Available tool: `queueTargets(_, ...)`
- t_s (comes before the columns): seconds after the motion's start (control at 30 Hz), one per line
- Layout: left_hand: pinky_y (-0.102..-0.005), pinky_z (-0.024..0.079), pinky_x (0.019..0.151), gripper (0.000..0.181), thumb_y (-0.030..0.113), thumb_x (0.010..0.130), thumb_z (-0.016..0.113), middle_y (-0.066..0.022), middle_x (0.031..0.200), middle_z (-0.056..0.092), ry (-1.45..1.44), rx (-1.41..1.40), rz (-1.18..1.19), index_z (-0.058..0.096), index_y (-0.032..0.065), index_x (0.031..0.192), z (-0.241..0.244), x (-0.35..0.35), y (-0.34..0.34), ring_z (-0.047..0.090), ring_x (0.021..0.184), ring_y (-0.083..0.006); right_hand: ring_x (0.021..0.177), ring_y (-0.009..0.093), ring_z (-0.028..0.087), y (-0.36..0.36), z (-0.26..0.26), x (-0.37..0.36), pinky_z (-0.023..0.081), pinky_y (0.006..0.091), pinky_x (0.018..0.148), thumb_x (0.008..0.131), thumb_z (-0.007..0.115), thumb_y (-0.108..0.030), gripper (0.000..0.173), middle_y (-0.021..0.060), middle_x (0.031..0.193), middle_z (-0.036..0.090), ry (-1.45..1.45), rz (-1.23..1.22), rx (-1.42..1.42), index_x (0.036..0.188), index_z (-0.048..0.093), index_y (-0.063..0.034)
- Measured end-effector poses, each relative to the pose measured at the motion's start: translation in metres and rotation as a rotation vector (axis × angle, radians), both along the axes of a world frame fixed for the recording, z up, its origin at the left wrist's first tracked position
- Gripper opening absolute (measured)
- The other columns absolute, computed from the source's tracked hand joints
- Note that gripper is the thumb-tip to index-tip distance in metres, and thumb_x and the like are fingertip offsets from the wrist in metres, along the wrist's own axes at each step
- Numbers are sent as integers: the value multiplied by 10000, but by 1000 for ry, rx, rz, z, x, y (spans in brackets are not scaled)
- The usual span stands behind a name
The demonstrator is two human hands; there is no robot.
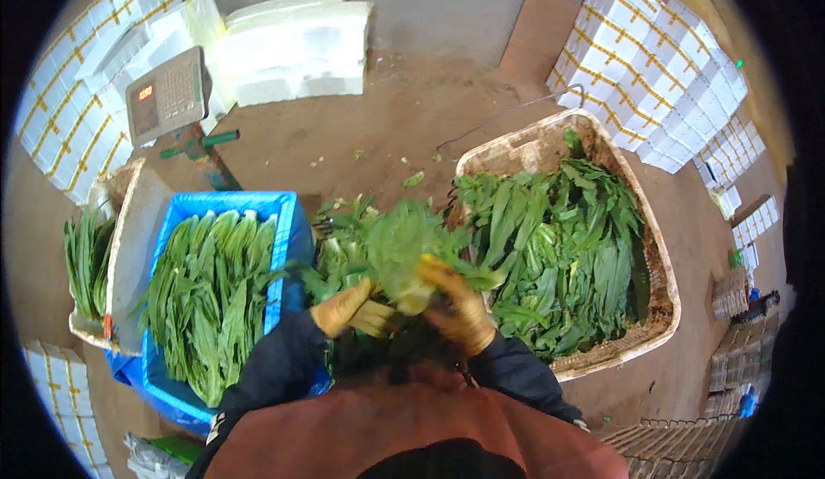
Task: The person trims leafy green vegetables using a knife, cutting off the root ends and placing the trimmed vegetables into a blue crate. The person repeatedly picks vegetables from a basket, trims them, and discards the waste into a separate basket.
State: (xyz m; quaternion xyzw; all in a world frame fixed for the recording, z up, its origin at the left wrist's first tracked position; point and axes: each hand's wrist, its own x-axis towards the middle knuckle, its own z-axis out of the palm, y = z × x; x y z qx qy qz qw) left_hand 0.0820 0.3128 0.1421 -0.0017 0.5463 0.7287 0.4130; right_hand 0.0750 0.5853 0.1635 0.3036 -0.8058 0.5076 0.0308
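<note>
Yellowish gloves cover both hands. My left hand (351,309) is at the base of a leafy green head (403,240), its fingers bent; whether it grips the head is unclear. On the other side of the stem end, my right hand (459,305) is blurred, with thumb and fingers apart. More loose leaves lie beneath and around the hands. To the left stands a crate lined with blue plastic (287,221), holding long-leaved greens (213,292) laid lengthwise. To the right, a dirty white plastic crate (667,286) holds a heap of similar greens (567,260).
A scale display (166,95) on a green post (216,170) stands at upper left. Taped white foam boxes (80,112) are stacked left and upper right (628,47). White foam blocks (296,50) stand by the wall. Another crate (135,253) with greens is at far left. Leaf scraps (414,179) litter the floor.
</note>
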Motion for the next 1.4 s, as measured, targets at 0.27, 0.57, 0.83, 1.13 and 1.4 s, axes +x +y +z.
queueTargets(0.27, -339, 486, 1008, 625, -67, 906, 635, -91, 1355, 574, 416, 244, 343, 428, 50, 1483, -73, 18, -4, 578, 1215, -199, 1162, 335, 618, -5, 37, 5, 546, 425, 878, 715, 804, -148, 927, 106, 1508, 469, 224, -261, 660, 1533, 371, -196)
queueTargets(0.57, -347, 512, 962, 418, 161, 973, 600, -61, 1250, 633, 493, 227, 682, 539, 72, 1377, -33, 51, -66, 617, 1119, -175, 1090, 391, 645, 59, -76, -39, 508, 435, 921, 907, 692, -303, 492, 239, 1202, 671, -419, -627, 628, 1308, 611, -30)
queueTargets(0.83, -346, 481, 1011, 776, 99, 873, 699, -80, 1374, 577, 462, -205, 1075, 329, 83, 1555, 32, 197, -297, 597, 1178, -197, 1256, 349, 575, 69, -130, -38, 459, 428, 1013, 929, 690, -169, 749, 213, 1435, 543, -482, -561, 463, 1566, 300, -125)
queueTargets(1.13, -422, 415, 1084, 769, 46, 874, 636, -231, 1402, 552, 235, -1227, 757, 349, 238, 1561, -88, 280, -347, 507, 1322, -373, 1181, 299, 623, -77, -66, -40, 489, 340, 961, 937, 658, -53, 629, 172, 1331, 631, -252, -268, 422, 1510, 411, -129)
queueTargets(1.4, -490, 457, 944, 796, 58, 708, 708, -173, 1379, 517, 445, -1902, 496, 542, 390, 1412, -46, 258, -221, 523, 1156, -386, 1031, 205, 675, -345, 9, -34, 513, 321, 875, 970, 610, -69, 341, 118, 1151, 699, -14, 458, 68, 1310, 618, -63)
